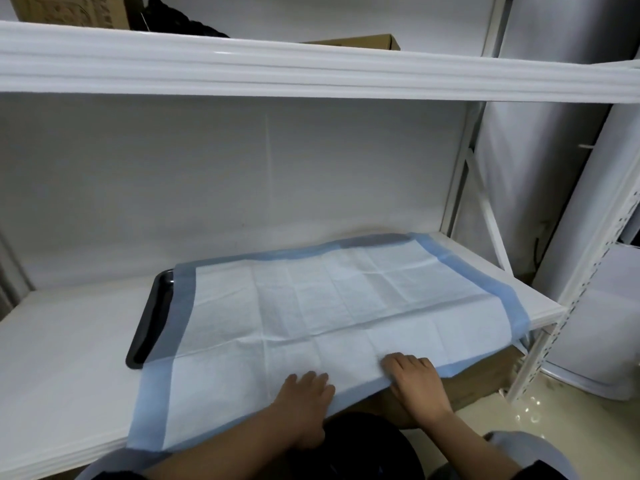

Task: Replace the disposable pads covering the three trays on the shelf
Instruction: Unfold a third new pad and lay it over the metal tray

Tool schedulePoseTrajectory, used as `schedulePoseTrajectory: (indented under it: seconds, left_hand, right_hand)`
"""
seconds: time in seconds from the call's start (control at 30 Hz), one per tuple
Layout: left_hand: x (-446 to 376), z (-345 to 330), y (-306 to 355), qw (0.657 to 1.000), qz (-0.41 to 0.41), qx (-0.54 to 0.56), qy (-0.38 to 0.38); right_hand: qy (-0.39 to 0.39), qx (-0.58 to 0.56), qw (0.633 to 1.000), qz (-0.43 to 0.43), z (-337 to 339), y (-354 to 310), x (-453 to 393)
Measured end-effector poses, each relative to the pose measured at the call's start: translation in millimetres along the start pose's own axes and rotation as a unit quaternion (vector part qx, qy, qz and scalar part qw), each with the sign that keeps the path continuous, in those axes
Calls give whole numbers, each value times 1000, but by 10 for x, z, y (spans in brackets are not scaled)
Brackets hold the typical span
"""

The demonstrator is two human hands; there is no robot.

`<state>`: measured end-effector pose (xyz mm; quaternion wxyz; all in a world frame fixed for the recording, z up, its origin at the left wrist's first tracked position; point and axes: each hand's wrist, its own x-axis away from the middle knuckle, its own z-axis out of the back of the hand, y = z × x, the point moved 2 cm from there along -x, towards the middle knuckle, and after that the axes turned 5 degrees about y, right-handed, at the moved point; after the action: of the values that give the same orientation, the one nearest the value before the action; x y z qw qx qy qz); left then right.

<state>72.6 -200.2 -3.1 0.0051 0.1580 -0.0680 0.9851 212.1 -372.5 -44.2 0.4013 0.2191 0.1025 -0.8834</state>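
A white metal shelf (69,341) at about waist height carries a large disposable pad (311,306), white and quilted in the middle with a blue border. The pad lies spread over a black tray (149,323), whose left rim shows beyond the pad's left edge; only this one tray can be seen. The pad's near edge hangs over the front of the shelf and its right corner droops past the shelf's right end. The left hand (304,396) rests on the near part of the pad, fingers fairly straight, grip relaxed and holding nothing. The right hand (414,375) sits just beside it at the near edge, fingers bent onto the pad; whether it pinches the edge cannot be told. The pad looks light, thin and floppy, creased from folding, likely to slide and wrinkle. The blue border or corners seem the best places to take hold. Cardboard boxes (76,10) stand on the upper shelf.
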Motion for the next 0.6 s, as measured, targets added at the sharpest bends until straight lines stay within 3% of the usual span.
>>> schedulePoseTrajectory:
  seconds: [0.13, 0.3, 0.4, 0.6]
  left_hand:
    - [-63, 92, 25, 995, -63, 67, -47]
    - [-252, 288, 89, 976, -74, 196, -53]
    - [-357, 297, 84, 975, -40, 218, -3]
    - [-461, 198, 472, 977, -16, 79, 196]
  right_hand:
    - [-5, -13, 997, -81, 36, 54, 36]
    - [47, -146, 972, -179, 3, 127, 121]
    - [52, -145, 980, -125, 27, 102, 173]
    - [138, -101, 985, -36, 126, 88, 221]
